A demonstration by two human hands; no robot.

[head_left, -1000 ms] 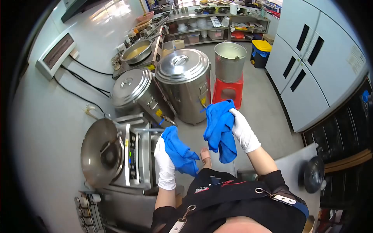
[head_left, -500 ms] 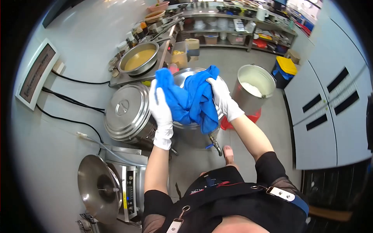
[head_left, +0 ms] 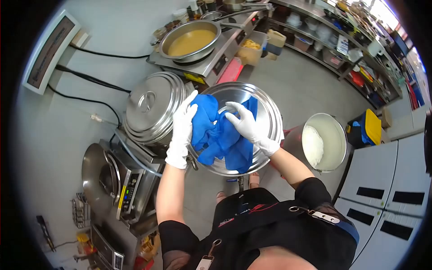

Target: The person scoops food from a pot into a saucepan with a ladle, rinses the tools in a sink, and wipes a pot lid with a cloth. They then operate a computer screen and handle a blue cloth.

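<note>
A crumpled blue cloth (head_left: pixel 238 155) lies on the round steel lid (head_left: pixel 270 117) of the pot in front of me. My left hand (head_left: pixel 182 128), in a white glove, rests against the cloth's left side with its fingers stretched out. Over the right part of the cloth is my right hand (head_left: pixel 246 126), also gloved, its thumb and fingers apart and slightly curved. Part of the lid's middle is hidden under the cloth.
A second lidded steel pot (head_left: pixel 148 105) stands close on the left. Behind it, a pan of yellowish liquid (head_left: pixel 191 42) sits on a cooker. To the right is a tall bucket (head_left: pixel 335 144) with white contents. A wok (head_left: pixel 96 175) is at lower left.
The blue cloth went from being held up between both hands to lying on the lid. My right hand's grip has loosened. The view has turned and tilted down.
</note>
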